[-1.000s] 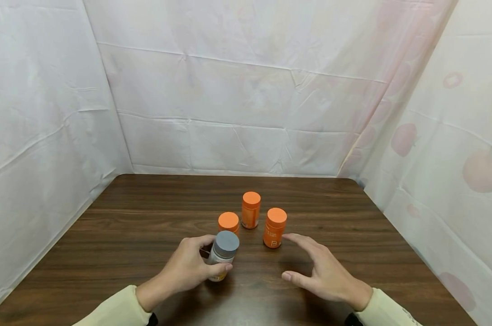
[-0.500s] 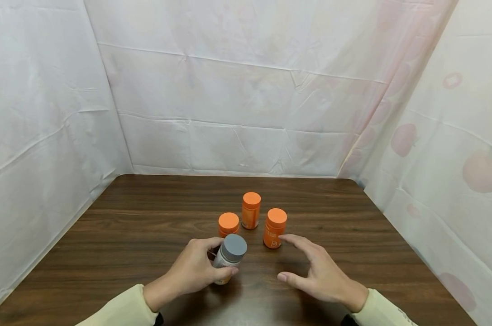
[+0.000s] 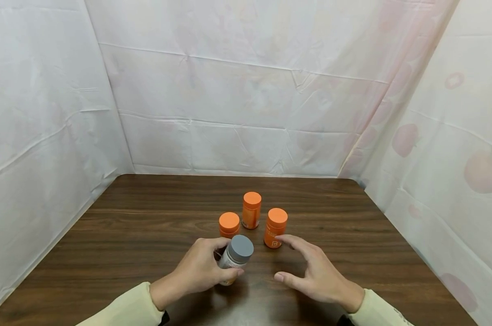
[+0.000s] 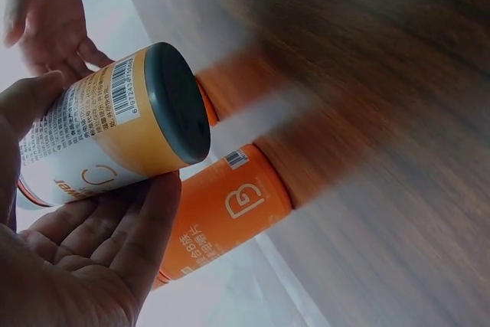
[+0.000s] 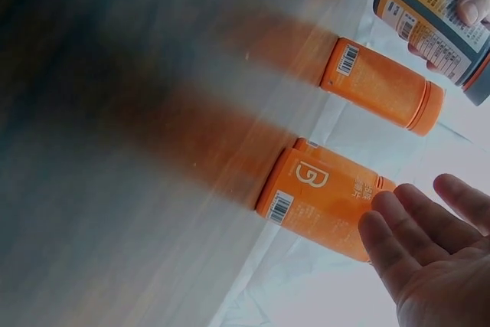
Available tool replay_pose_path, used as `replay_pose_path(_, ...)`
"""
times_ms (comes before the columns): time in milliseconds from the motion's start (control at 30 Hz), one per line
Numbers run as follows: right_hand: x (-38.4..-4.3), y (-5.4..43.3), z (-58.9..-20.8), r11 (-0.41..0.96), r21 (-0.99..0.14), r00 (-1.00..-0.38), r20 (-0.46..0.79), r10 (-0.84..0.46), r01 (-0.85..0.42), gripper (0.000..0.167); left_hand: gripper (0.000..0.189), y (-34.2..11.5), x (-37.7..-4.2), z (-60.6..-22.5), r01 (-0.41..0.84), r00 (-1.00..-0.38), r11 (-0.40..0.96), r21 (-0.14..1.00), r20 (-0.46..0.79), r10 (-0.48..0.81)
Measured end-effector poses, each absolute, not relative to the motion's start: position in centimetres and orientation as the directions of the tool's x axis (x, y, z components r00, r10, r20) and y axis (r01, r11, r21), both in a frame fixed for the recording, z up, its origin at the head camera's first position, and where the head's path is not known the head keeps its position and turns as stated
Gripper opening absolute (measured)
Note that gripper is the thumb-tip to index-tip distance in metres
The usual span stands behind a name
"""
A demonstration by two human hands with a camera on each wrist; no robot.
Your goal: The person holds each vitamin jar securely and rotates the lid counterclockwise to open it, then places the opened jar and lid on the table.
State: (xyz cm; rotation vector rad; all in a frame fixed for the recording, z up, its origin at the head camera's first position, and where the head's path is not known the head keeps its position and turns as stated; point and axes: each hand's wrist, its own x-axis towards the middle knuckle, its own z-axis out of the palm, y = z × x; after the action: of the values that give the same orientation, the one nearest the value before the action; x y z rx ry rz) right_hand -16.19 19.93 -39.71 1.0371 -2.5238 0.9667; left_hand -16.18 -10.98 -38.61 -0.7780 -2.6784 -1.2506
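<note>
My left hand (image 3: pixel 198 267) grips a pill bottle with a grey cap (image 3: pixel 241 248), thumb on one side and fingers on the other. In the left wrist view this pill bottle (image 4: pixel 99 132) shows a barcode on its label and a dark base lifted off the table. It leans a little to the right. My right hand (image 3: pixel 319 271) has its fingers extended and holds nothing. Its fingertips overlap the right orange bottle (image 3: pixel 275 224) in the head view. Behind the held bottle, another orange bottle (image 3: pixel 229 222) is partly hidden.
A third orange bottle (image 3: pixel 251 210) stands upright farther back, between the other two. All of them are on a dark wooden table (image 3: pixel 156 203). Pale cloth sheets (image 3: pixel 229 90) hang behind the table and along both sides.
My left hand has carried the grey-capped bottle to the right, and its tilt has grown slightly. My right hand has drifted slightly left. The orange bottles stand where they were.
</note>
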Motion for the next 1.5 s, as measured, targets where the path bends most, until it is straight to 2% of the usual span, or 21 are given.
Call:
replay_pose_path(300,-16.2,19.6,-39.9,0.501,-0.503,-0.709,0.462,-0.533,-0.705,0.067,0.039,-10.6,-16.3,-38.6,0.501,-0.854,0.552,0.666,0.276,0.442)
replay_pose_path(567,-15.9,18.8,-40.3,0.452,-0.494,-0.668,0.518,-0.534,-0.743,0.069,0.035,-10.1,-16.2,-38.8,0.529,-0.837,0.55,0.646,0.292,0.462)
replay_pose_path(867,-15.7,18.0,-40.3,0.43,-0.521,-0.674,0.518,-0.527,-0.737,0.068,0.035,-9.6,-16.0,-38.6,0.551,-0.826,0.571,0.609,0.297,0.479)
replay_pose_path(1067,-15.8,17.3,-40.1,0.403,-0.544,-0.673,0.522,-0.523,-0.736,0.064,0.034,-9.3,-16.0,-38.7,0.555,-0.82,0.567,0.609,0.284,0.498)
replay_pose_path(1500,-16.0,15.8,-39.8,0.34,-0.539,-0.629,0.557,-0.542,-0.77,0.058,0.033,-8.9,-16.1,-38.9,0.593,-0.793,0.56,0.579,0.299,0.53)
